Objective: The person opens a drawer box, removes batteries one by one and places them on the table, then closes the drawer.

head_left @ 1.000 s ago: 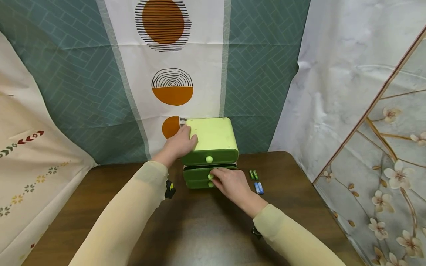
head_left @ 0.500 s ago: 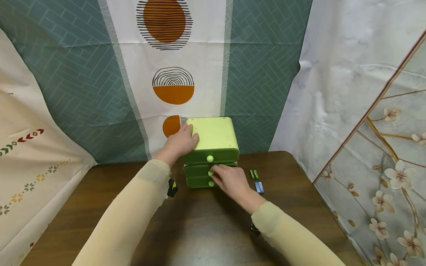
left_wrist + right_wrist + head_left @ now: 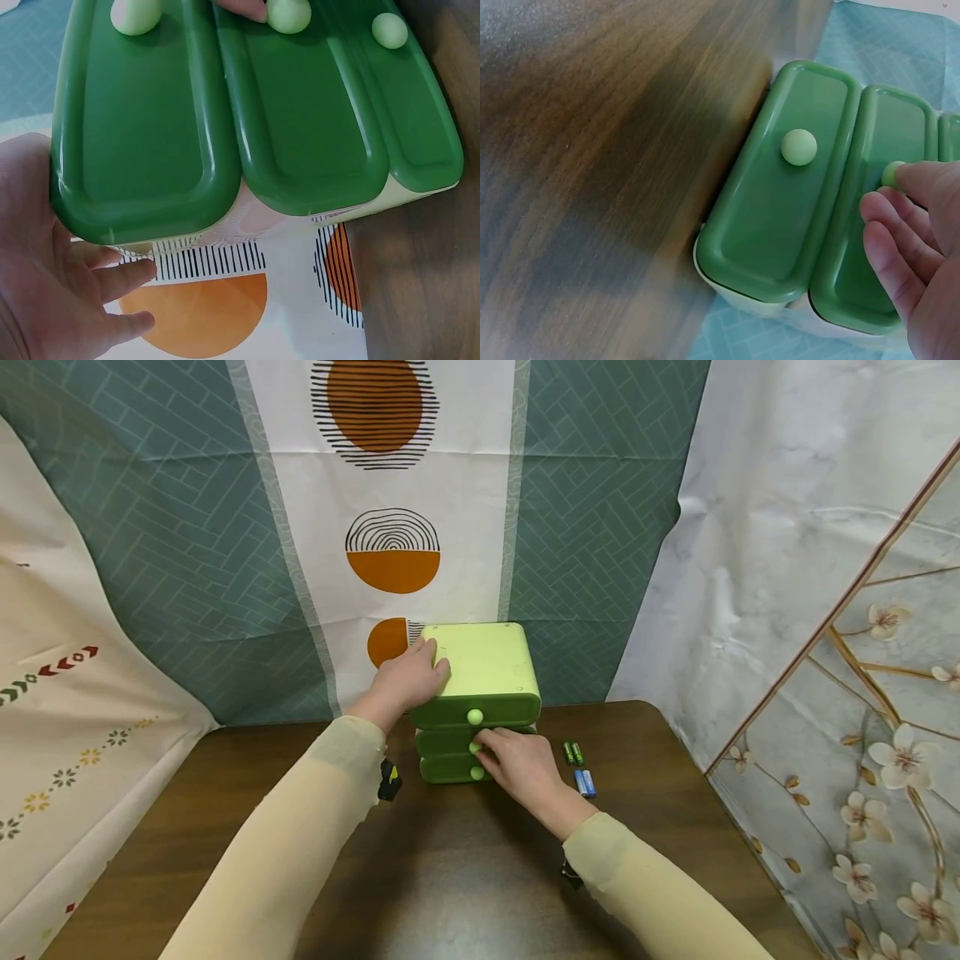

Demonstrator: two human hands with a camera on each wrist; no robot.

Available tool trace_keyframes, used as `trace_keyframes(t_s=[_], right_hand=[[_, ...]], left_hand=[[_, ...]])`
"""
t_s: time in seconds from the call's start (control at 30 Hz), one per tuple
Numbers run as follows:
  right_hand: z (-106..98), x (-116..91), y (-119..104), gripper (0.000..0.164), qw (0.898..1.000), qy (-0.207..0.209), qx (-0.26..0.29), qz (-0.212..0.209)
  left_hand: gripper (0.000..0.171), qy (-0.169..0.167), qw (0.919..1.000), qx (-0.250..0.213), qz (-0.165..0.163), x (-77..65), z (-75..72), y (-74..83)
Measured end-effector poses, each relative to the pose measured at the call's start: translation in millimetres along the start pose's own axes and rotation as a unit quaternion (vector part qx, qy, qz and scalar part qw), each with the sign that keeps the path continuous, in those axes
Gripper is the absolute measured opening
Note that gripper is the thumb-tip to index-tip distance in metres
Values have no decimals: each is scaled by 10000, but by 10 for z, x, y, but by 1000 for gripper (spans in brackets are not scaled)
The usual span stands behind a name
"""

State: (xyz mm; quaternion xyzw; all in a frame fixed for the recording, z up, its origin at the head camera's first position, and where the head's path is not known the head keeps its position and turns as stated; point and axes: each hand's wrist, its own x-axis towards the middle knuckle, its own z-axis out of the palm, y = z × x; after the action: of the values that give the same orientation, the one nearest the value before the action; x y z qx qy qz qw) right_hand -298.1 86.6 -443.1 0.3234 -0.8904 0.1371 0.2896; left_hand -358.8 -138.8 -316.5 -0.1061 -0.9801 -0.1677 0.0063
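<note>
A small cabinet [image 3: 483, 660] with a pale green top and three dark green drawers stands at the back of the table. On its top left edge rests my left hand [image 3: 405, 681], thumb over the top; in the left wrist view its fingers [image 3: 120, 281] extend loosely along the side. My right hand [image 3: 525, 768] pinches the round knob [image 3: 892, 175] of the middle drawer [image 3: 307, 112]. That drawer's front now sits close in line with the others. The top knob [image 3: 475, 717] and bottom knob [image 3: 799, 147] are untouched.
Right of the cabinet, two green batteries [image 3: 573, 753] lie on the brown wooden table [image 3: 450, 877], with two blue batteries [image 3: 584, 783] just in front. Patterned cloth [image 3: 585, 527] hangs behind the cabinet, and more cloth borders the table on both sides.
The middle drawer, standing slightly out before, has slid back into the cabinet with my right hand at its knob. My left hand has stayed on the top edge.
</note>
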Motion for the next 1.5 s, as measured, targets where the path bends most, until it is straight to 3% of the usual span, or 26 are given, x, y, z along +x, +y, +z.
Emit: trace_keyframes(t_s=[0.5, 0.97, 1.5], right_hand=[[25, 3, -2, 13, 9999, 48, -114, 45], [13, -67, -50, 23, 9996, -217, -35, 157], [-23, -200, -59, 31, 9996, -172, 76, 214]], left_hand=[[71, 309, 9995, 24, -77, -9, 65, 11], [72, 380, 9991, -139, -139, -23, 120, -10], [72, 353, 9992, -133, -143, -3, 136, -36]])
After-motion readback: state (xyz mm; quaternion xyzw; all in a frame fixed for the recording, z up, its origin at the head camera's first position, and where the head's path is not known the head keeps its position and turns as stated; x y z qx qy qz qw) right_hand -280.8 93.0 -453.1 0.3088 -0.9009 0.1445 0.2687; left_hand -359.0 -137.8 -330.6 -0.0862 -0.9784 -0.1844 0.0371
